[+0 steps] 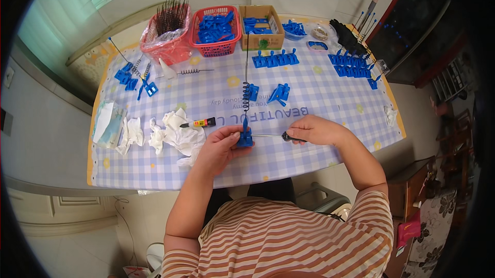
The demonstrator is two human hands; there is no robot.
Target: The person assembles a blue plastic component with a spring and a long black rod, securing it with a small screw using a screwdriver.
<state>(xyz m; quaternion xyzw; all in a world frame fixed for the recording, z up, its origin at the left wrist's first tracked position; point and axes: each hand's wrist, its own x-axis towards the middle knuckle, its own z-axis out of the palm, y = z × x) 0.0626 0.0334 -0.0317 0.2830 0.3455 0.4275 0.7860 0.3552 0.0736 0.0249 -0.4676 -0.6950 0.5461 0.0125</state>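
Near the table's front edge, my left hand (220,147) is closed on a small blue plastic clamp (245,140). A thin dark rod with a coiled spring (246,97) rises from the clamp and points away from me. My right hand (315,129) grips the black handle of a screwdriver (268,135). Its metal shaft runs left to the clamp's side; the tip's exact seat is hidden. Just beyond, two more blue pieces (279,94) lie on the cloth. A small black and yellow glue tube (203,123) rests on crumpled tissue (180,133) to the left.
Along the back stand a red bin of dark spring rods (147,46), a red basket of blue parts (214,51), and a cardboard box (278,39). Rows of blue clamps (352,65) sit at right. Finished-looking spring pieces (126,74) and a tissue pack (111,126) lie left.
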